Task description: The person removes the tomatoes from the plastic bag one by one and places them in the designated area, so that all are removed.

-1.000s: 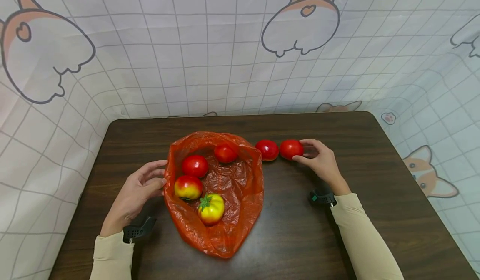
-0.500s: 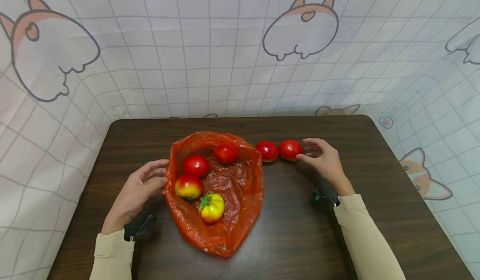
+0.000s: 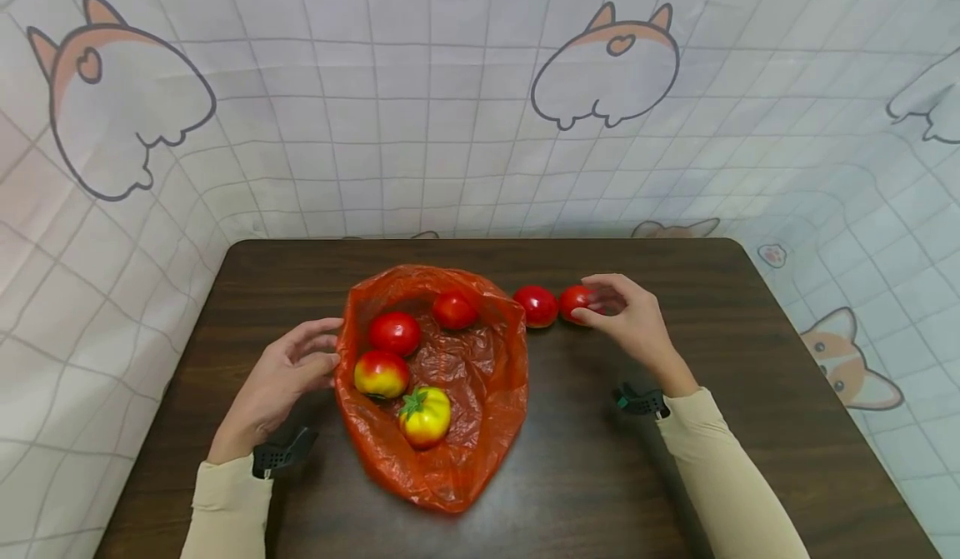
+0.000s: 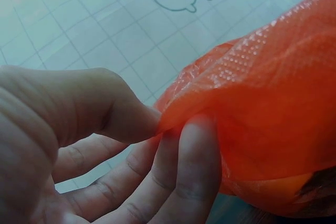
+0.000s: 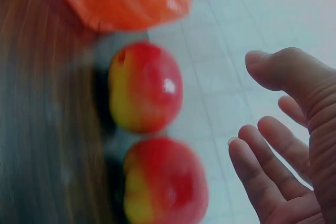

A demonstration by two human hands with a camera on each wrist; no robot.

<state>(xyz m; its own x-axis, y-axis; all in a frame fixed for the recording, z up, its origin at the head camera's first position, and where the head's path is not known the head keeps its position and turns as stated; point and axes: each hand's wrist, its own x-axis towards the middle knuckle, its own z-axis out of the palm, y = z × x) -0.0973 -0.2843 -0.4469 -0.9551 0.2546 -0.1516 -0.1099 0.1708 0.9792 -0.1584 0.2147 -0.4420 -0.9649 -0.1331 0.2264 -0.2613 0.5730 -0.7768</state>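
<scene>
My left hand [image 3: 287, 376] pinches the left rim of an open orange-red plastic bag [image 3: 487, 409]. In the left wrist view the bag's thin film [image 4: 262, 114] runs between the thumb and fingertips. Inside the bag lie two red tomatoes, one farther left [image 3: 394, 333] and one at the back [image 3: 454, 310], a red-and-yellow tomato [image 3: 382, 374] and a yellow tomato [image 3: 425, 419] with a green stem. My right hand [image 3: 628, 313] hovers over the right end of a tomato [image 3: 574, 301], partly covering it. In the right wrist view its fingers are spread and apart from the tomatoes.
Another red tomato [image 3: 536, 306] sits between the bag and the tomato by my right hand. All of it stands on a dark wooden table [image 3: 585, 459]. A white gridded cloth [image 3: 450, 126] with cartoon dogs hangs behind the table and along its sides.
My right hand has moved left from beside the outer tomato and now partly covers it. The left hand keeps its pinch on the bag. The head view has shifted slightly.
</scene>
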